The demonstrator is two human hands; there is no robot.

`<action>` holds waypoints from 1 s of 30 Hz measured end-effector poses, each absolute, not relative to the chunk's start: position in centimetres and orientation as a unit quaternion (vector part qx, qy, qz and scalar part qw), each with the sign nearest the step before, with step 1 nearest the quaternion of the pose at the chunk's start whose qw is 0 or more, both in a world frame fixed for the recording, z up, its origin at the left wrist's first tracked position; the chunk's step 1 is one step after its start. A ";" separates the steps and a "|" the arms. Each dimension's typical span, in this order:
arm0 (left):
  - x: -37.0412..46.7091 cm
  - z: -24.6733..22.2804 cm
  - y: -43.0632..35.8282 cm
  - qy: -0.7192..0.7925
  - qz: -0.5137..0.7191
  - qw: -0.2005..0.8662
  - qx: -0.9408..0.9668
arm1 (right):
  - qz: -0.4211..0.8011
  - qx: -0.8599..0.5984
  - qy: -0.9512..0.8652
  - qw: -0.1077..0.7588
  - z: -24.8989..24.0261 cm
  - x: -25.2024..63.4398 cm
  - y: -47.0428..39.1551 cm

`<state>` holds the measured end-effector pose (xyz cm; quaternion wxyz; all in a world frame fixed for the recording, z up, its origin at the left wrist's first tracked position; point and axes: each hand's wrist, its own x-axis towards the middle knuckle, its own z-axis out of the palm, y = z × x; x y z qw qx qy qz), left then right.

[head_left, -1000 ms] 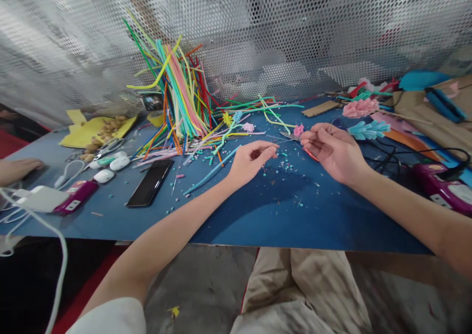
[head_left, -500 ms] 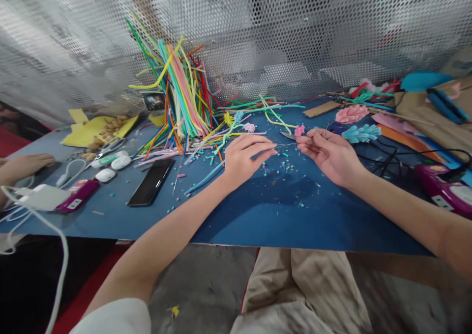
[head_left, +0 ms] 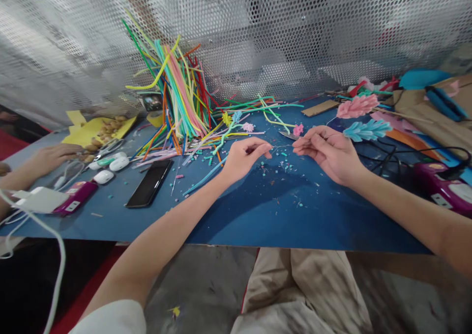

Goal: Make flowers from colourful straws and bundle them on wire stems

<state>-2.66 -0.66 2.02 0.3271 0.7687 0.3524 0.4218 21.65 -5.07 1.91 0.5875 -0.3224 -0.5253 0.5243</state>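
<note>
A thin wire (head_left: 283,146) runs between my two hands above the blue table. My left hand (head_left: 248,158) pinches its left end with thumb and forefinger. My right hand (head_left: 326,152) has its fingers closed on the other end. Beside the right hand hang a pink fuzzy flower spike (head_left: 357,106) and a light blue one (head_left: 368,130), which seem joined to the wire; the join is hidden by the hand. A small pink flower (head_left: 298,129) and scissor-like metal blades (head_left: 287,135) lie just beyond the fingers.
Many coloured pipe cleaners (head_left: 180,93) stand behind on the left. A black phone (head_left: 149,183), a white earbud case (head_left: 103,177) and purple power strips (head_left: 75,197) lie around. Another person's hand (head_left: 55,158) is at the far left. Cut scraps dot the table (head_left: 236,226).
My left fingers have closed into a pinch on the wire. The pink and blue spikes have swung slightly to the right. The other person's hand has moved forward and right.
</note>
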 end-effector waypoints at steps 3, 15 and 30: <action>-2.7 2.0 -0.5 0.340 0.399 0.450 0.723 | 0.509 -0.309 -0.548 0.587 2.1 21.9 -5.1; -2.4 1.7 -0.8 0.329 0.378 0.493 0.711 | 0.507 -0.315 -0.543 0.590 2.2 22.1 -5.1; -1.1 1.1 -2.5 0.310 0.358 0.467 0.747 | 0.391 -0.384 -0.643 0.535 1.3 21.5 -5.8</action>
